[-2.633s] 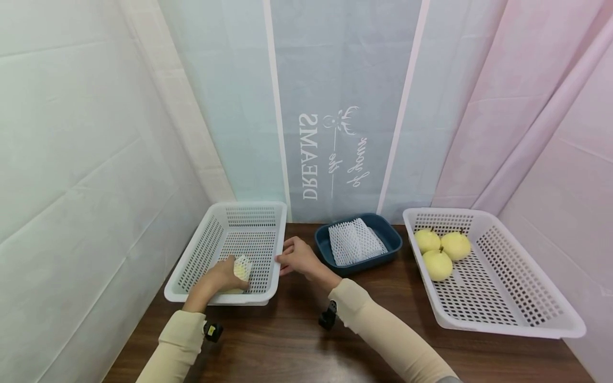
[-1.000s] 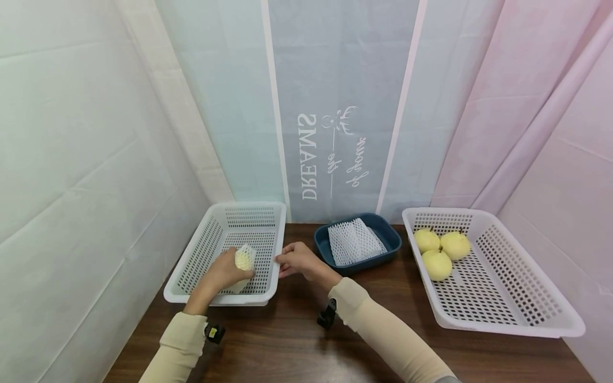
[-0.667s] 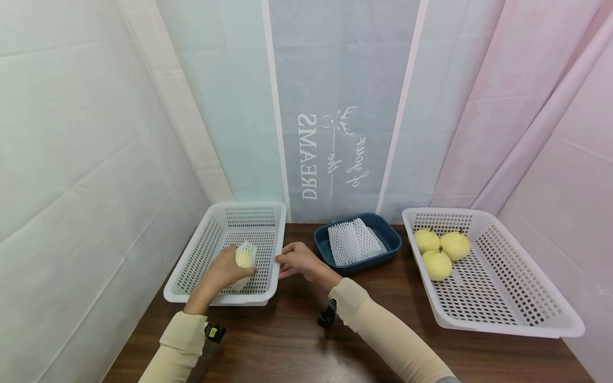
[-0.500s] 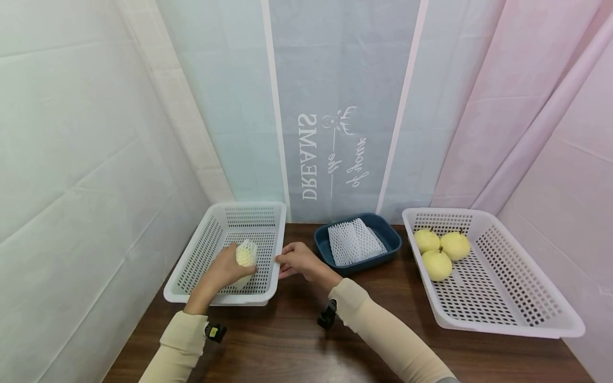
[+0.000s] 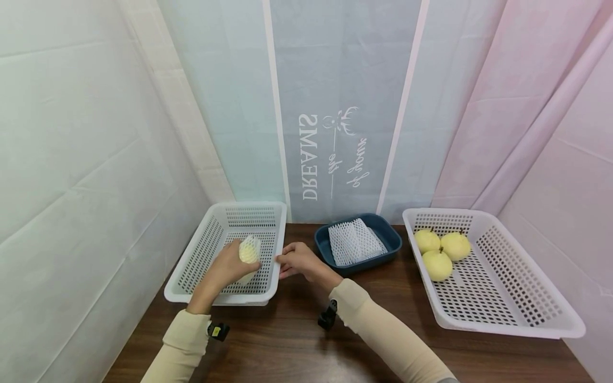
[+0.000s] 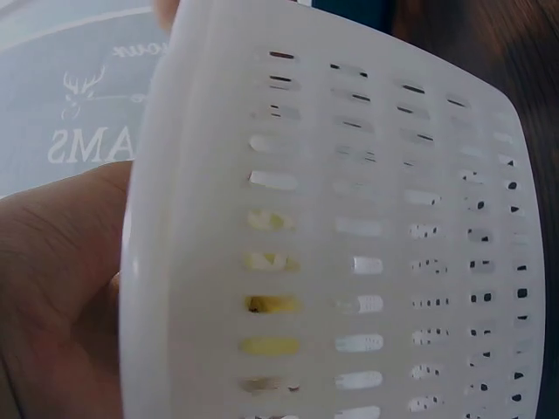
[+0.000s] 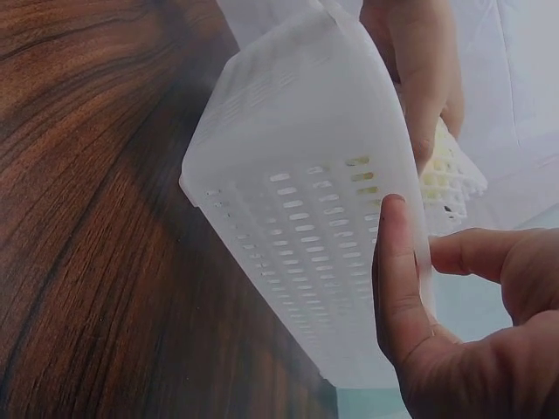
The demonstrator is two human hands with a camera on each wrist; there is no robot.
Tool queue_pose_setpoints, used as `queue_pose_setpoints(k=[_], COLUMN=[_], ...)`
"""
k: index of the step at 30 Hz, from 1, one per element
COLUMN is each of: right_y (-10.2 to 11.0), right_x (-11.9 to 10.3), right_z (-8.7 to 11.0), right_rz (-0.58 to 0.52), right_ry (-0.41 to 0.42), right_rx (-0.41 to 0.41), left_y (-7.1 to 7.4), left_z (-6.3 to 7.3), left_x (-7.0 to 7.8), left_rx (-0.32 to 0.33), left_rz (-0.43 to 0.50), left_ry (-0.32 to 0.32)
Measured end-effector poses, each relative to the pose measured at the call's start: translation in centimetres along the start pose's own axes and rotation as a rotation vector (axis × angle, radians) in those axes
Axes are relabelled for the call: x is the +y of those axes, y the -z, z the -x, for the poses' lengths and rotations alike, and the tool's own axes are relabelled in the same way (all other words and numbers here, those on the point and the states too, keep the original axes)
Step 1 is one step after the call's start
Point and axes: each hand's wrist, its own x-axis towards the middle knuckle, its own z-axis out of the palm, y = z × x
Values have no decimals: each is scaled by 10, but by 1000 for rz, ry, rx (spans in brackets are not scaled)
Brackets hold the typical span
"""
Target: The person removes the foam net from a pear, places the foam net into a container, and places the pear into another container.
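In the head view my left hand (image 5: 224, 267) holds a yellow pear in a white foam net (image 5: 249, 250) inside the left white basket (image 5: 249, 204). Something pale shows below that hand; whether it is the same net I cannot tell. My right hand (image 5: 300, 259) pinches the basket's right rim. The right wrist view shows the right hand (image 7: 489, 340) with a finger on each side of the rim, and the netted pear (image 7: 450, 179) beyond it, under the left hand (image 7: 426, 65). In the left wrist view the basket wall (image 6: 210, 262) hides most of the pear; yellow shows through its slots.
A dark blue tray (image 5: 396, 246) holding folded white foam nets (image 5: 351, 242) stands right of the right hand. Farther right is another white basket (image 5: 517, 266) with several bare pears, one of them the front pear (image 5: 437, 265). Curtains (image 5: 345, 64) close off the back.
The left hand has moved away from me and to the right with the netted pear, which now shows higher in the basket. The right hand keeps its place on the rim.
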Motion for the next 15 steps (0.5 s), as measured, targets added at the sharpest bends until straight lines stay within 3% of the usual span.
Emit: queue_pose_setpoints(k=[15], right_y=[5], right_x=[-7], right_z=[12], right_rz=[99], right_ry=[54], right_rx=[27], left_y=[-2], left_z=[-3], left_x=[14], left_rx=[40], left_rz=[67], left_ry=[-33])
